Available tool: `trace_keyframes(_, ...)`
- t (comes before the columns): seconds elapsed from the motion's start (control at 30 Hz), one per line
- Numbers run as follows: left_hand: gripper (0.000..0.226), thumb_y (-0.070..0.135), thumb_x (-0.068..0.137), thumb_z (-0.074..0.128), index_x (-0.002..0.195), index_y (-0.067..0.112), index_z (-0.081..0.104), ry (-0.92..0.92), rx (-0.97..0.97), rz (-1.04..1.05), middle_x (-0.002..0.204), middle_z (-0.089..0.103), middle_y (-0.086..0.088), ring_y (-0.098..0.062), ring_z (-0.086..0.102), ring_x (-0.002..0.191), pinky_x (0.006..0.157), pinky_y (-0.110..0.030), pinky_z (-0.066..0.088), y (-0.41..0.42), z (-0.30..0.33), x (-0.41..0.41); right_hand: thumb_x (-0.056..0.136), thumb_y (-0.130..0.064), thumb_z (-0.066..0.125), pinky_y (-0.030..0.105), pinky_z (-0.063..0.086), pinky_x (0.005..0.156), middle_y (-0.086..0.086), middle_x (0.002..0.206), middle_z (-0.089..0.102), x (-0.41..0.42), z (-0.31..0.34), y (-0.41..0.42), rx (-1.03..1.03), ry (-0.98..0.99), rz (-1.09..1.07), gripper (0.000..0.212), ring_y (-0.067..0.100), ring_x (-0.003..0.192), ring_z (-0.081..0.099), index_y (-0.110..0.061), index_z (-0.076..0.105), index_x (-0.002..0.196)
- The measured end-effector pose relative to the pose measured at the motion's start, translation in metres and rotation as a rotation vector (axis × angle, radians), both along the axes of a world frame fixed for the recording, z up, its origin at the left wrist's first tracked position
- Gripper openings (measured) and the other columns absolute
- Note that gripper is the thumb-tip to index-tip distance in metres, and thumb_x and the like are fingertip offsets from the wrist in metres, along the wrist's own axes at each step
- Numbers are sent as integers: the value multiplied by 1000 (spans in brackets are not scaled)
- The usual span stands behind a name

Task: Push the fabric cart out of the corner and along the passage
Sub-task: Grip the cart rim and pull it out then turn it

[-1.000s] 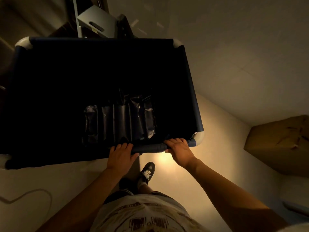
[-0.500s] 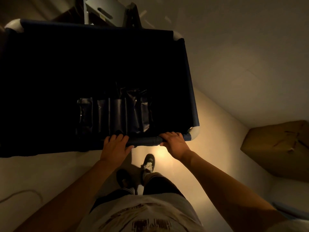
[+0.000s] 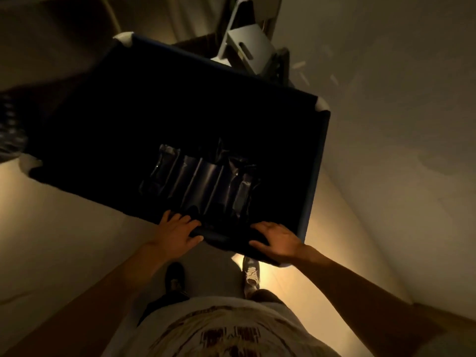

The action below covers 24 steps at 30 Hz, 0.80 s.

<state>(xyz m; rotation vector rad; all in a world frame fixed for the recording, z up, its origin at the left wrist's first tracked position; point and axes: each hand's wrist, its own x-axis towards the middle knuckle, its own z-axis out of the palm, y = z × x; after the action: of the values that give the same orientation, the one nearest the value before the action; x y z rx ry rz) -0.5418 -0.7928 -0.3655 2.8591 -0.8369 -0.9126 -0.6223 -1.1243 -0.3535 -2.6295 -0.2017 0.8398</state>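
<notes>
The fabric cart (image 3: 313, 173) is a large dark blue cloth bin with white corner pieces, filling the middle of the head view and skewed so its far end points up and left. Several dark wrapped packages (image 3: 203, 181) lie at its bottom near me. My left hand (image 3: 176, 234) grips the near rim bar, fingers curled over it. My right hand (image 3: 279, 242) lies on the same bar near the right corner, fingers spread over the rim. Both my feet stand on the pale floor just behind the cart.
A white wall (image 3: 386, 124) runs along the cart's right side. A grey step stool or metal frame (image 3: 247, 50) stands beyond the far rim. A cardboard box corner (image 3: 443, 323) shows at the lower right. Pale floor (image 3: 64, 228) lies to the left.
The cart has swung counter-clockwise, its far end turning to the left away from the wall. Both hands stayed on the near rim and my feet stepped forward.
</notes>
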Motion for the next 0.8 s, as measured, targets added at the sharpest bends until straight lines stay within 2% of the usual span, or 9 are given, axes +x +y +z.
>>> trace_keyframes(0.07, 85, 76, 77, 5, 142, 39, 46, -19, -5, 43, 141, 53, 9, -20, 43, 136, 123, -51, 11, -21, 2, -13, 98, -70, 31, 40, 35, 116, -2, 154, 46, 17, 3, -25, -35, -21, 74, 65, 21, 140, 45, -32, 35, 151)
trace_keyframes(0.2, 81, 71, 79, 10, 140, 38, 52, -75, -32, 104, 139, 56, 7, -21, 45, 137, 123, -55, 10, -53, 4, -40, 99, -64, 35, 41, 28, 119, -3, 156, 44, 38, 5, -62, -81, -20, 142, 61, 21, 143, 40, -33, 35, 151)
trace_keyframes(0.3, 75, 63, 78, 22, 132, 30, 63, -155, -143, 241, 134, 62, 1, -25, 50, 135, 120, -58, 18, -68, 9, -57, 101, -58, 39, 41, 26, 120, -2, 156, 43, 43, 3, -79, -119, 2, 223, 56, 23, 144, 39, -33, 36, 151)
trace_keyframes(0.4, 70, 60, 80, 30, 134, 30, 61, -127, -140, 343, 142, 57, 2, -25, 40, 144, 119, -57, 19, -85, 14, -71, 102, -55, 41, 42, 27, 119, -1, 154, 46, 38, 4, -93, -127, -12, 278, 55, 24, 141, 41, -29, 39, 150)
trace_keyframes(0.5, 58, 51, 83, 50, 135, 26, 61, -117, -178, 391, 145, 55, -1, -29, 37, 146, 116, -60, 25, -104, 12, -89, 103, -52, 41, 41, 27, 119, 0, 152, 47, 29, 4, -105, -127, -56, 313, 53, 24, 141, 41, -26, 44, 149)
trace_keyframes(0.6, 54, 47, 83, 58, 131, 23, 65, -168, -231, 391, 140, 59, -6, -35, 43, 142, 110, -61, 34, -120, 6, -105, 102, -53, 40, 42, 20, 123, -2, 152, 46, 25, 7, -108, -148, -71, 333, 52, 22, 144, 37, -27, 47, 147)
trace_keyframes(0.7, 55, 51, 88, 52, 140, 30, 55, -150, -165, 321, 151, 48, 0, -29, 32, 149, 115, -59, 29, -136, 2, -117, 100, -54, 40, 46, 15, 124, -2, 152, 45, 19, 14, -111, -186, -117, 339, 53, 22, 146, 33, -28, 49, 145)
trace_keyframes(0.8, 57, 51, 91, 50, 145, 35, 45, -147, -135, 295, 156, 40, 3, -25, 24, 151, 120, -56, 23, -150, 0, -131, 101, -52, 42, 47, 19, 124, -1, 156, 41, 8, 20, -117, -254, -167, 338, 53, 24, 150, 29, -25, 49, 146)
